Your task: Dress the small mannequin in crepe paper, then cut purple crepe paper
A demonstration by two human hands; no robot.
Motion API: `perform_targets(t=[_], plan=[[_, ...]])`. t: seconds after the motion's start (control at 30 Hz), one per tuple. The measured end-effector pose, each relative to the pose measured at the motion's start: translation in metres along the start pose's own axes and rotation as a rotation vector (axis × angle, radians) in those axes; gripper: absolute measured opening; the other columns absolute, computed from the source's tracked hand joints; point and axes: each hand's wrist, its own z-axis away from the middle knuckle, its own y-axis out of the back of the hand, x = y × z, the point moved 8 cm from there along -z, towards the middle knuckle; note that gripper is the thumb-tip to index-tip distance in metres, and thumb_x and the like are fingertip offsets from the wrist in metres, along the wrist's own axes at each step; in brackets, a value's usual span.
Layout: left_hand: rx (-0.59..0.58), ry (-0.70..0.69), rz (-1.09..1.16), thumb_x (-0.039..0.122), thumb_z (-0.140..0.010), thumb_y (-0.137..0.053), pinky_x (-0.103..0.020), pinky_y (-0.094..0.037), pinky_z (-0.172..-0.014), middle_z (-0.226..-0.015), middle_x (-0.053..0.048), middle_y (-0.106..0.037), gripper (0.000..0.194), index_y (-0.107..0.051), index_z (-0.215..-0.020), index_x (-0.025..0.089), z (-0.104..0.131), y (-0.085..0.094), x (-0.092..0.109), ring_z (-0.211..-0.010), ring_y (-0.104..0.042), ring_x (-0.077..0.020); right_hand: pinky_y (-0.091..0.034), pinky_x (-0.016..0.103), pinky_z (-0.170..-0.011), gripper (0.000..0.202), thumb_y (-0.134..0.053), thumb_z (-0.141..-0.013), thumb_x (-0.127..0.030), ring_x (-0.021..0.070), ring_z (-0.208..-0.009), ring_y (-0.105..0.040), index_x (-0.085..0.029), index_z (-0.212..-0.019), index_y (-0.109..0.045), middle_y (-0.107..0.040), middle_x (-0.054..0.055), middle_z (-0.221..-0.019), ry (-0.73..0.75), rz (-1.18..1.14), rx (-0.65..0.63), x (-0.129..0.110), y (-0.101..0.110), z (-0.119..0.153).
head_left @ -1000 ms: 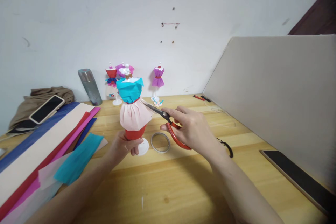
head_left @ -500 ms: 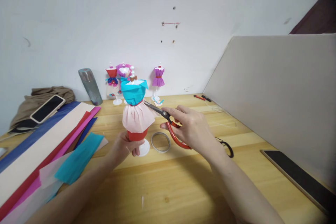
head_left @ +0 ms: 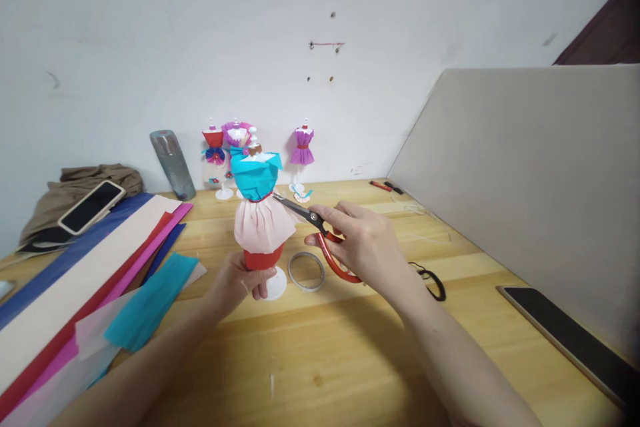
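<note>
My left hand [head_left: 243,278] is closed around the lower part of a small dress form [head_left: 264,223], just under its skirt. The form wears a turquoise paper top, a pale pink gathered paper skirt and a red layer below; its round white base shows behind my fingers. My right hand [head_left: 363,240] grips red-handled scissors [head_left: 314,217]. The scissor blades point left, with their tips at the right side of the form's waist, where the top meets the skirt. Whether the tips touch the paper I cannot tell.
Paper strips [head_left: 145,303] in several colours cover the left side, near a phone [head_left: 93,207] and a metal flask [head_left: 173,165]. Smaller dressed forms [head_left: 303,147] stand by the wall. A tape roll [head_left: 307,271], a black band [head_left: 434,285] and another phone [head_left: 560,340] lie on the table.
Almost nothing differs. The scissors' blades look slightly closer together at the form's waist, and both hands keep their places.
</note>
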Motion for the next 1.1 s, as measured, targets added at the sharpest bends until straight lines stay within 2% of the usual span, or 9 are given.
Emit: perform_targets(t=[0.2,0.33,0.5,0.57,0.67,0.77,0.9,1.03,1.1], plan=[[0.02,0.0,0.001,0.036,-0.067,-0.073,-0.022,-0.036,-0.039,-0.041,-0.001,-0.059,0.025,-0.061,-0.058,0.016,-0.002,0.003,-0.005,-0.035,-0.047,-0.0092,-0.03,0.026,-0.055,0.031,-0.061,-0.093,-0.046,0.0146,-0.058,-0.054,-0.02,-0.104,-0.074,-0.059,0.003,-0.068,-0.007,-0.01,-0.015,0.001,-0.003,0.001],[0.026,-0.002,-0.004,0.037,-0.067,-0.073,-0.022,-0.036,-0.04,-0.042,-0.001,-0.058,0.026,-0.062,-0.058,0.016,-0.003,0.003,-0.005,-0.036,-0.047,-0.0093,-0.032,0.026,-0.054,0.032,-0.054,-0.096,-0.045,0.0149,-0.057,-0.055,-0.021,-0.105,-0.074,-0.061,0.004,-0.069,-0.032,-0.071,-0.014,0.002,-0.001,0.001],[0.042,-0.029,-0.016,0.04,-0.067,-0.073,-0.023,-0.037,-0.042,-0.043,-0.001,-0.058,0.028,-0.063,-0.063,0.015,-0.002,0.009,0.007,-0.038,-0.048,-0.0105,-0.036,0.025,-0.057,0.036,-0.054,-0.094,-0.047,0.0156,-0.059,-0.058,-0.019,-0.108,-0.072,-0.066,0.005,-0.074,-0.131,-0.158,-0.011,0.012,0.009,0.0],[0.072,-0.044,-0.036,0.042,-0.066,-0.073,-0.024,-0.036,-0.042,-0.042,0.0,-0.056,0.029,-0.065,-0.069,0.014,-0.003,0.016,0.014,-0.038,-0.047,-0.0114,-0.037,0.025,-0.058,0.033,-0.058,-0.091,-0.046,0.0157,-0.06,-0.059,-0.019,-0.103,-0.072,-0.069,0.005,-0.076,-0.166,-0.185,-0.11,0.015,0.008,0.001],[0.126,-0.064,-0.064,0.041,-0.067,-0.071,-0.026,-0.033,-0.042,-0.04,0.003,-0.049,0.03,-0.066,-0.076,0.014,-0.009,0.031,0.016,-0.036,-0.041,-0.0108,-0.034,0.024,-0.057,0.023,-0.063,-0.089,-0.041,0.0157,-0.061,-0.061,-0.02,-0.086,-0.071,-0.071,0.004,-0.073,-0.136,-0.235,-0.451,0.004,-0.011,0.006],[0.219,-0.104,-0.09,0.037,-0.071,-0.066,-0.027,-0.029,-0.041,-0.051,-0.001,-0.057,0.025,-0.067,-0.079,0.013,-0.02,0.052,0.009,-0.034,-0.037,-0.0089,-0.034,0.025,-0.056,0.017,-0.064,-0.088,-0.036,0.0184,-0.067,-0.067,-0.021,-0.086,-0.072,-0.074,0.005,-0.075,-0.082,-0.224,-0.751,-0.02,-0.038,0.019],[0.283,-0.11,-0.141,0.036,-0.075,-0.063,-0.026,-0.028,-0.041,-0.067,-0.005,-0.066,0.025,-0.069,-0.085,0.013,-0.03,0.071,-0.005,-0.035,-0.035,-0.0068,-0.041,0.028,-0.061,0.024,-0.062,-0.088,-0.035,0.0267,-0.084,-0.073,-0.016,-0.097,-0.074,-0.077,0.014,-0.09,-0.057,-0.089,-0.897,-0.05,-0.074,0.033],[0.277,-0.089,-0.171,0.035,-0.076,-0.065,-0.025,-0.03,-0.043,-0.052,0.001,-0.056,0.024,-0.07,-0.08,0.012,-0.033,0.078,-0.009,-0.035,-0.037,-0.0073,-0.048,0.031,-0.066,0.026,-0.064,-0.083,-0.028,0.0303,-0.088,-0.073,-0.011,-0.098,-0.075,-0.076,0.017,-0.096,0.102,-0.066,-1.087,-0.085,-0.111,0.059],[0.278,-0.079,-0.178,0.032,-0.077,-0.064,-0.024,-0.031,-0.043,-0.05,0.003,-0.055,0.021,-0.069,-0.079,0.012,-0.034,0.079,-0.011,-0.036,-0.036,-0.0066,-0.049,0.032,-0.067,0.025,-0.061,-0.081,-0.019,0.0294,-0.09,-0.073,-0.011,-0.1,-0.074,-0.076,0.017,-0.1,0.159,-0.083,-1.078,-0.095,-0.119,0.067]])
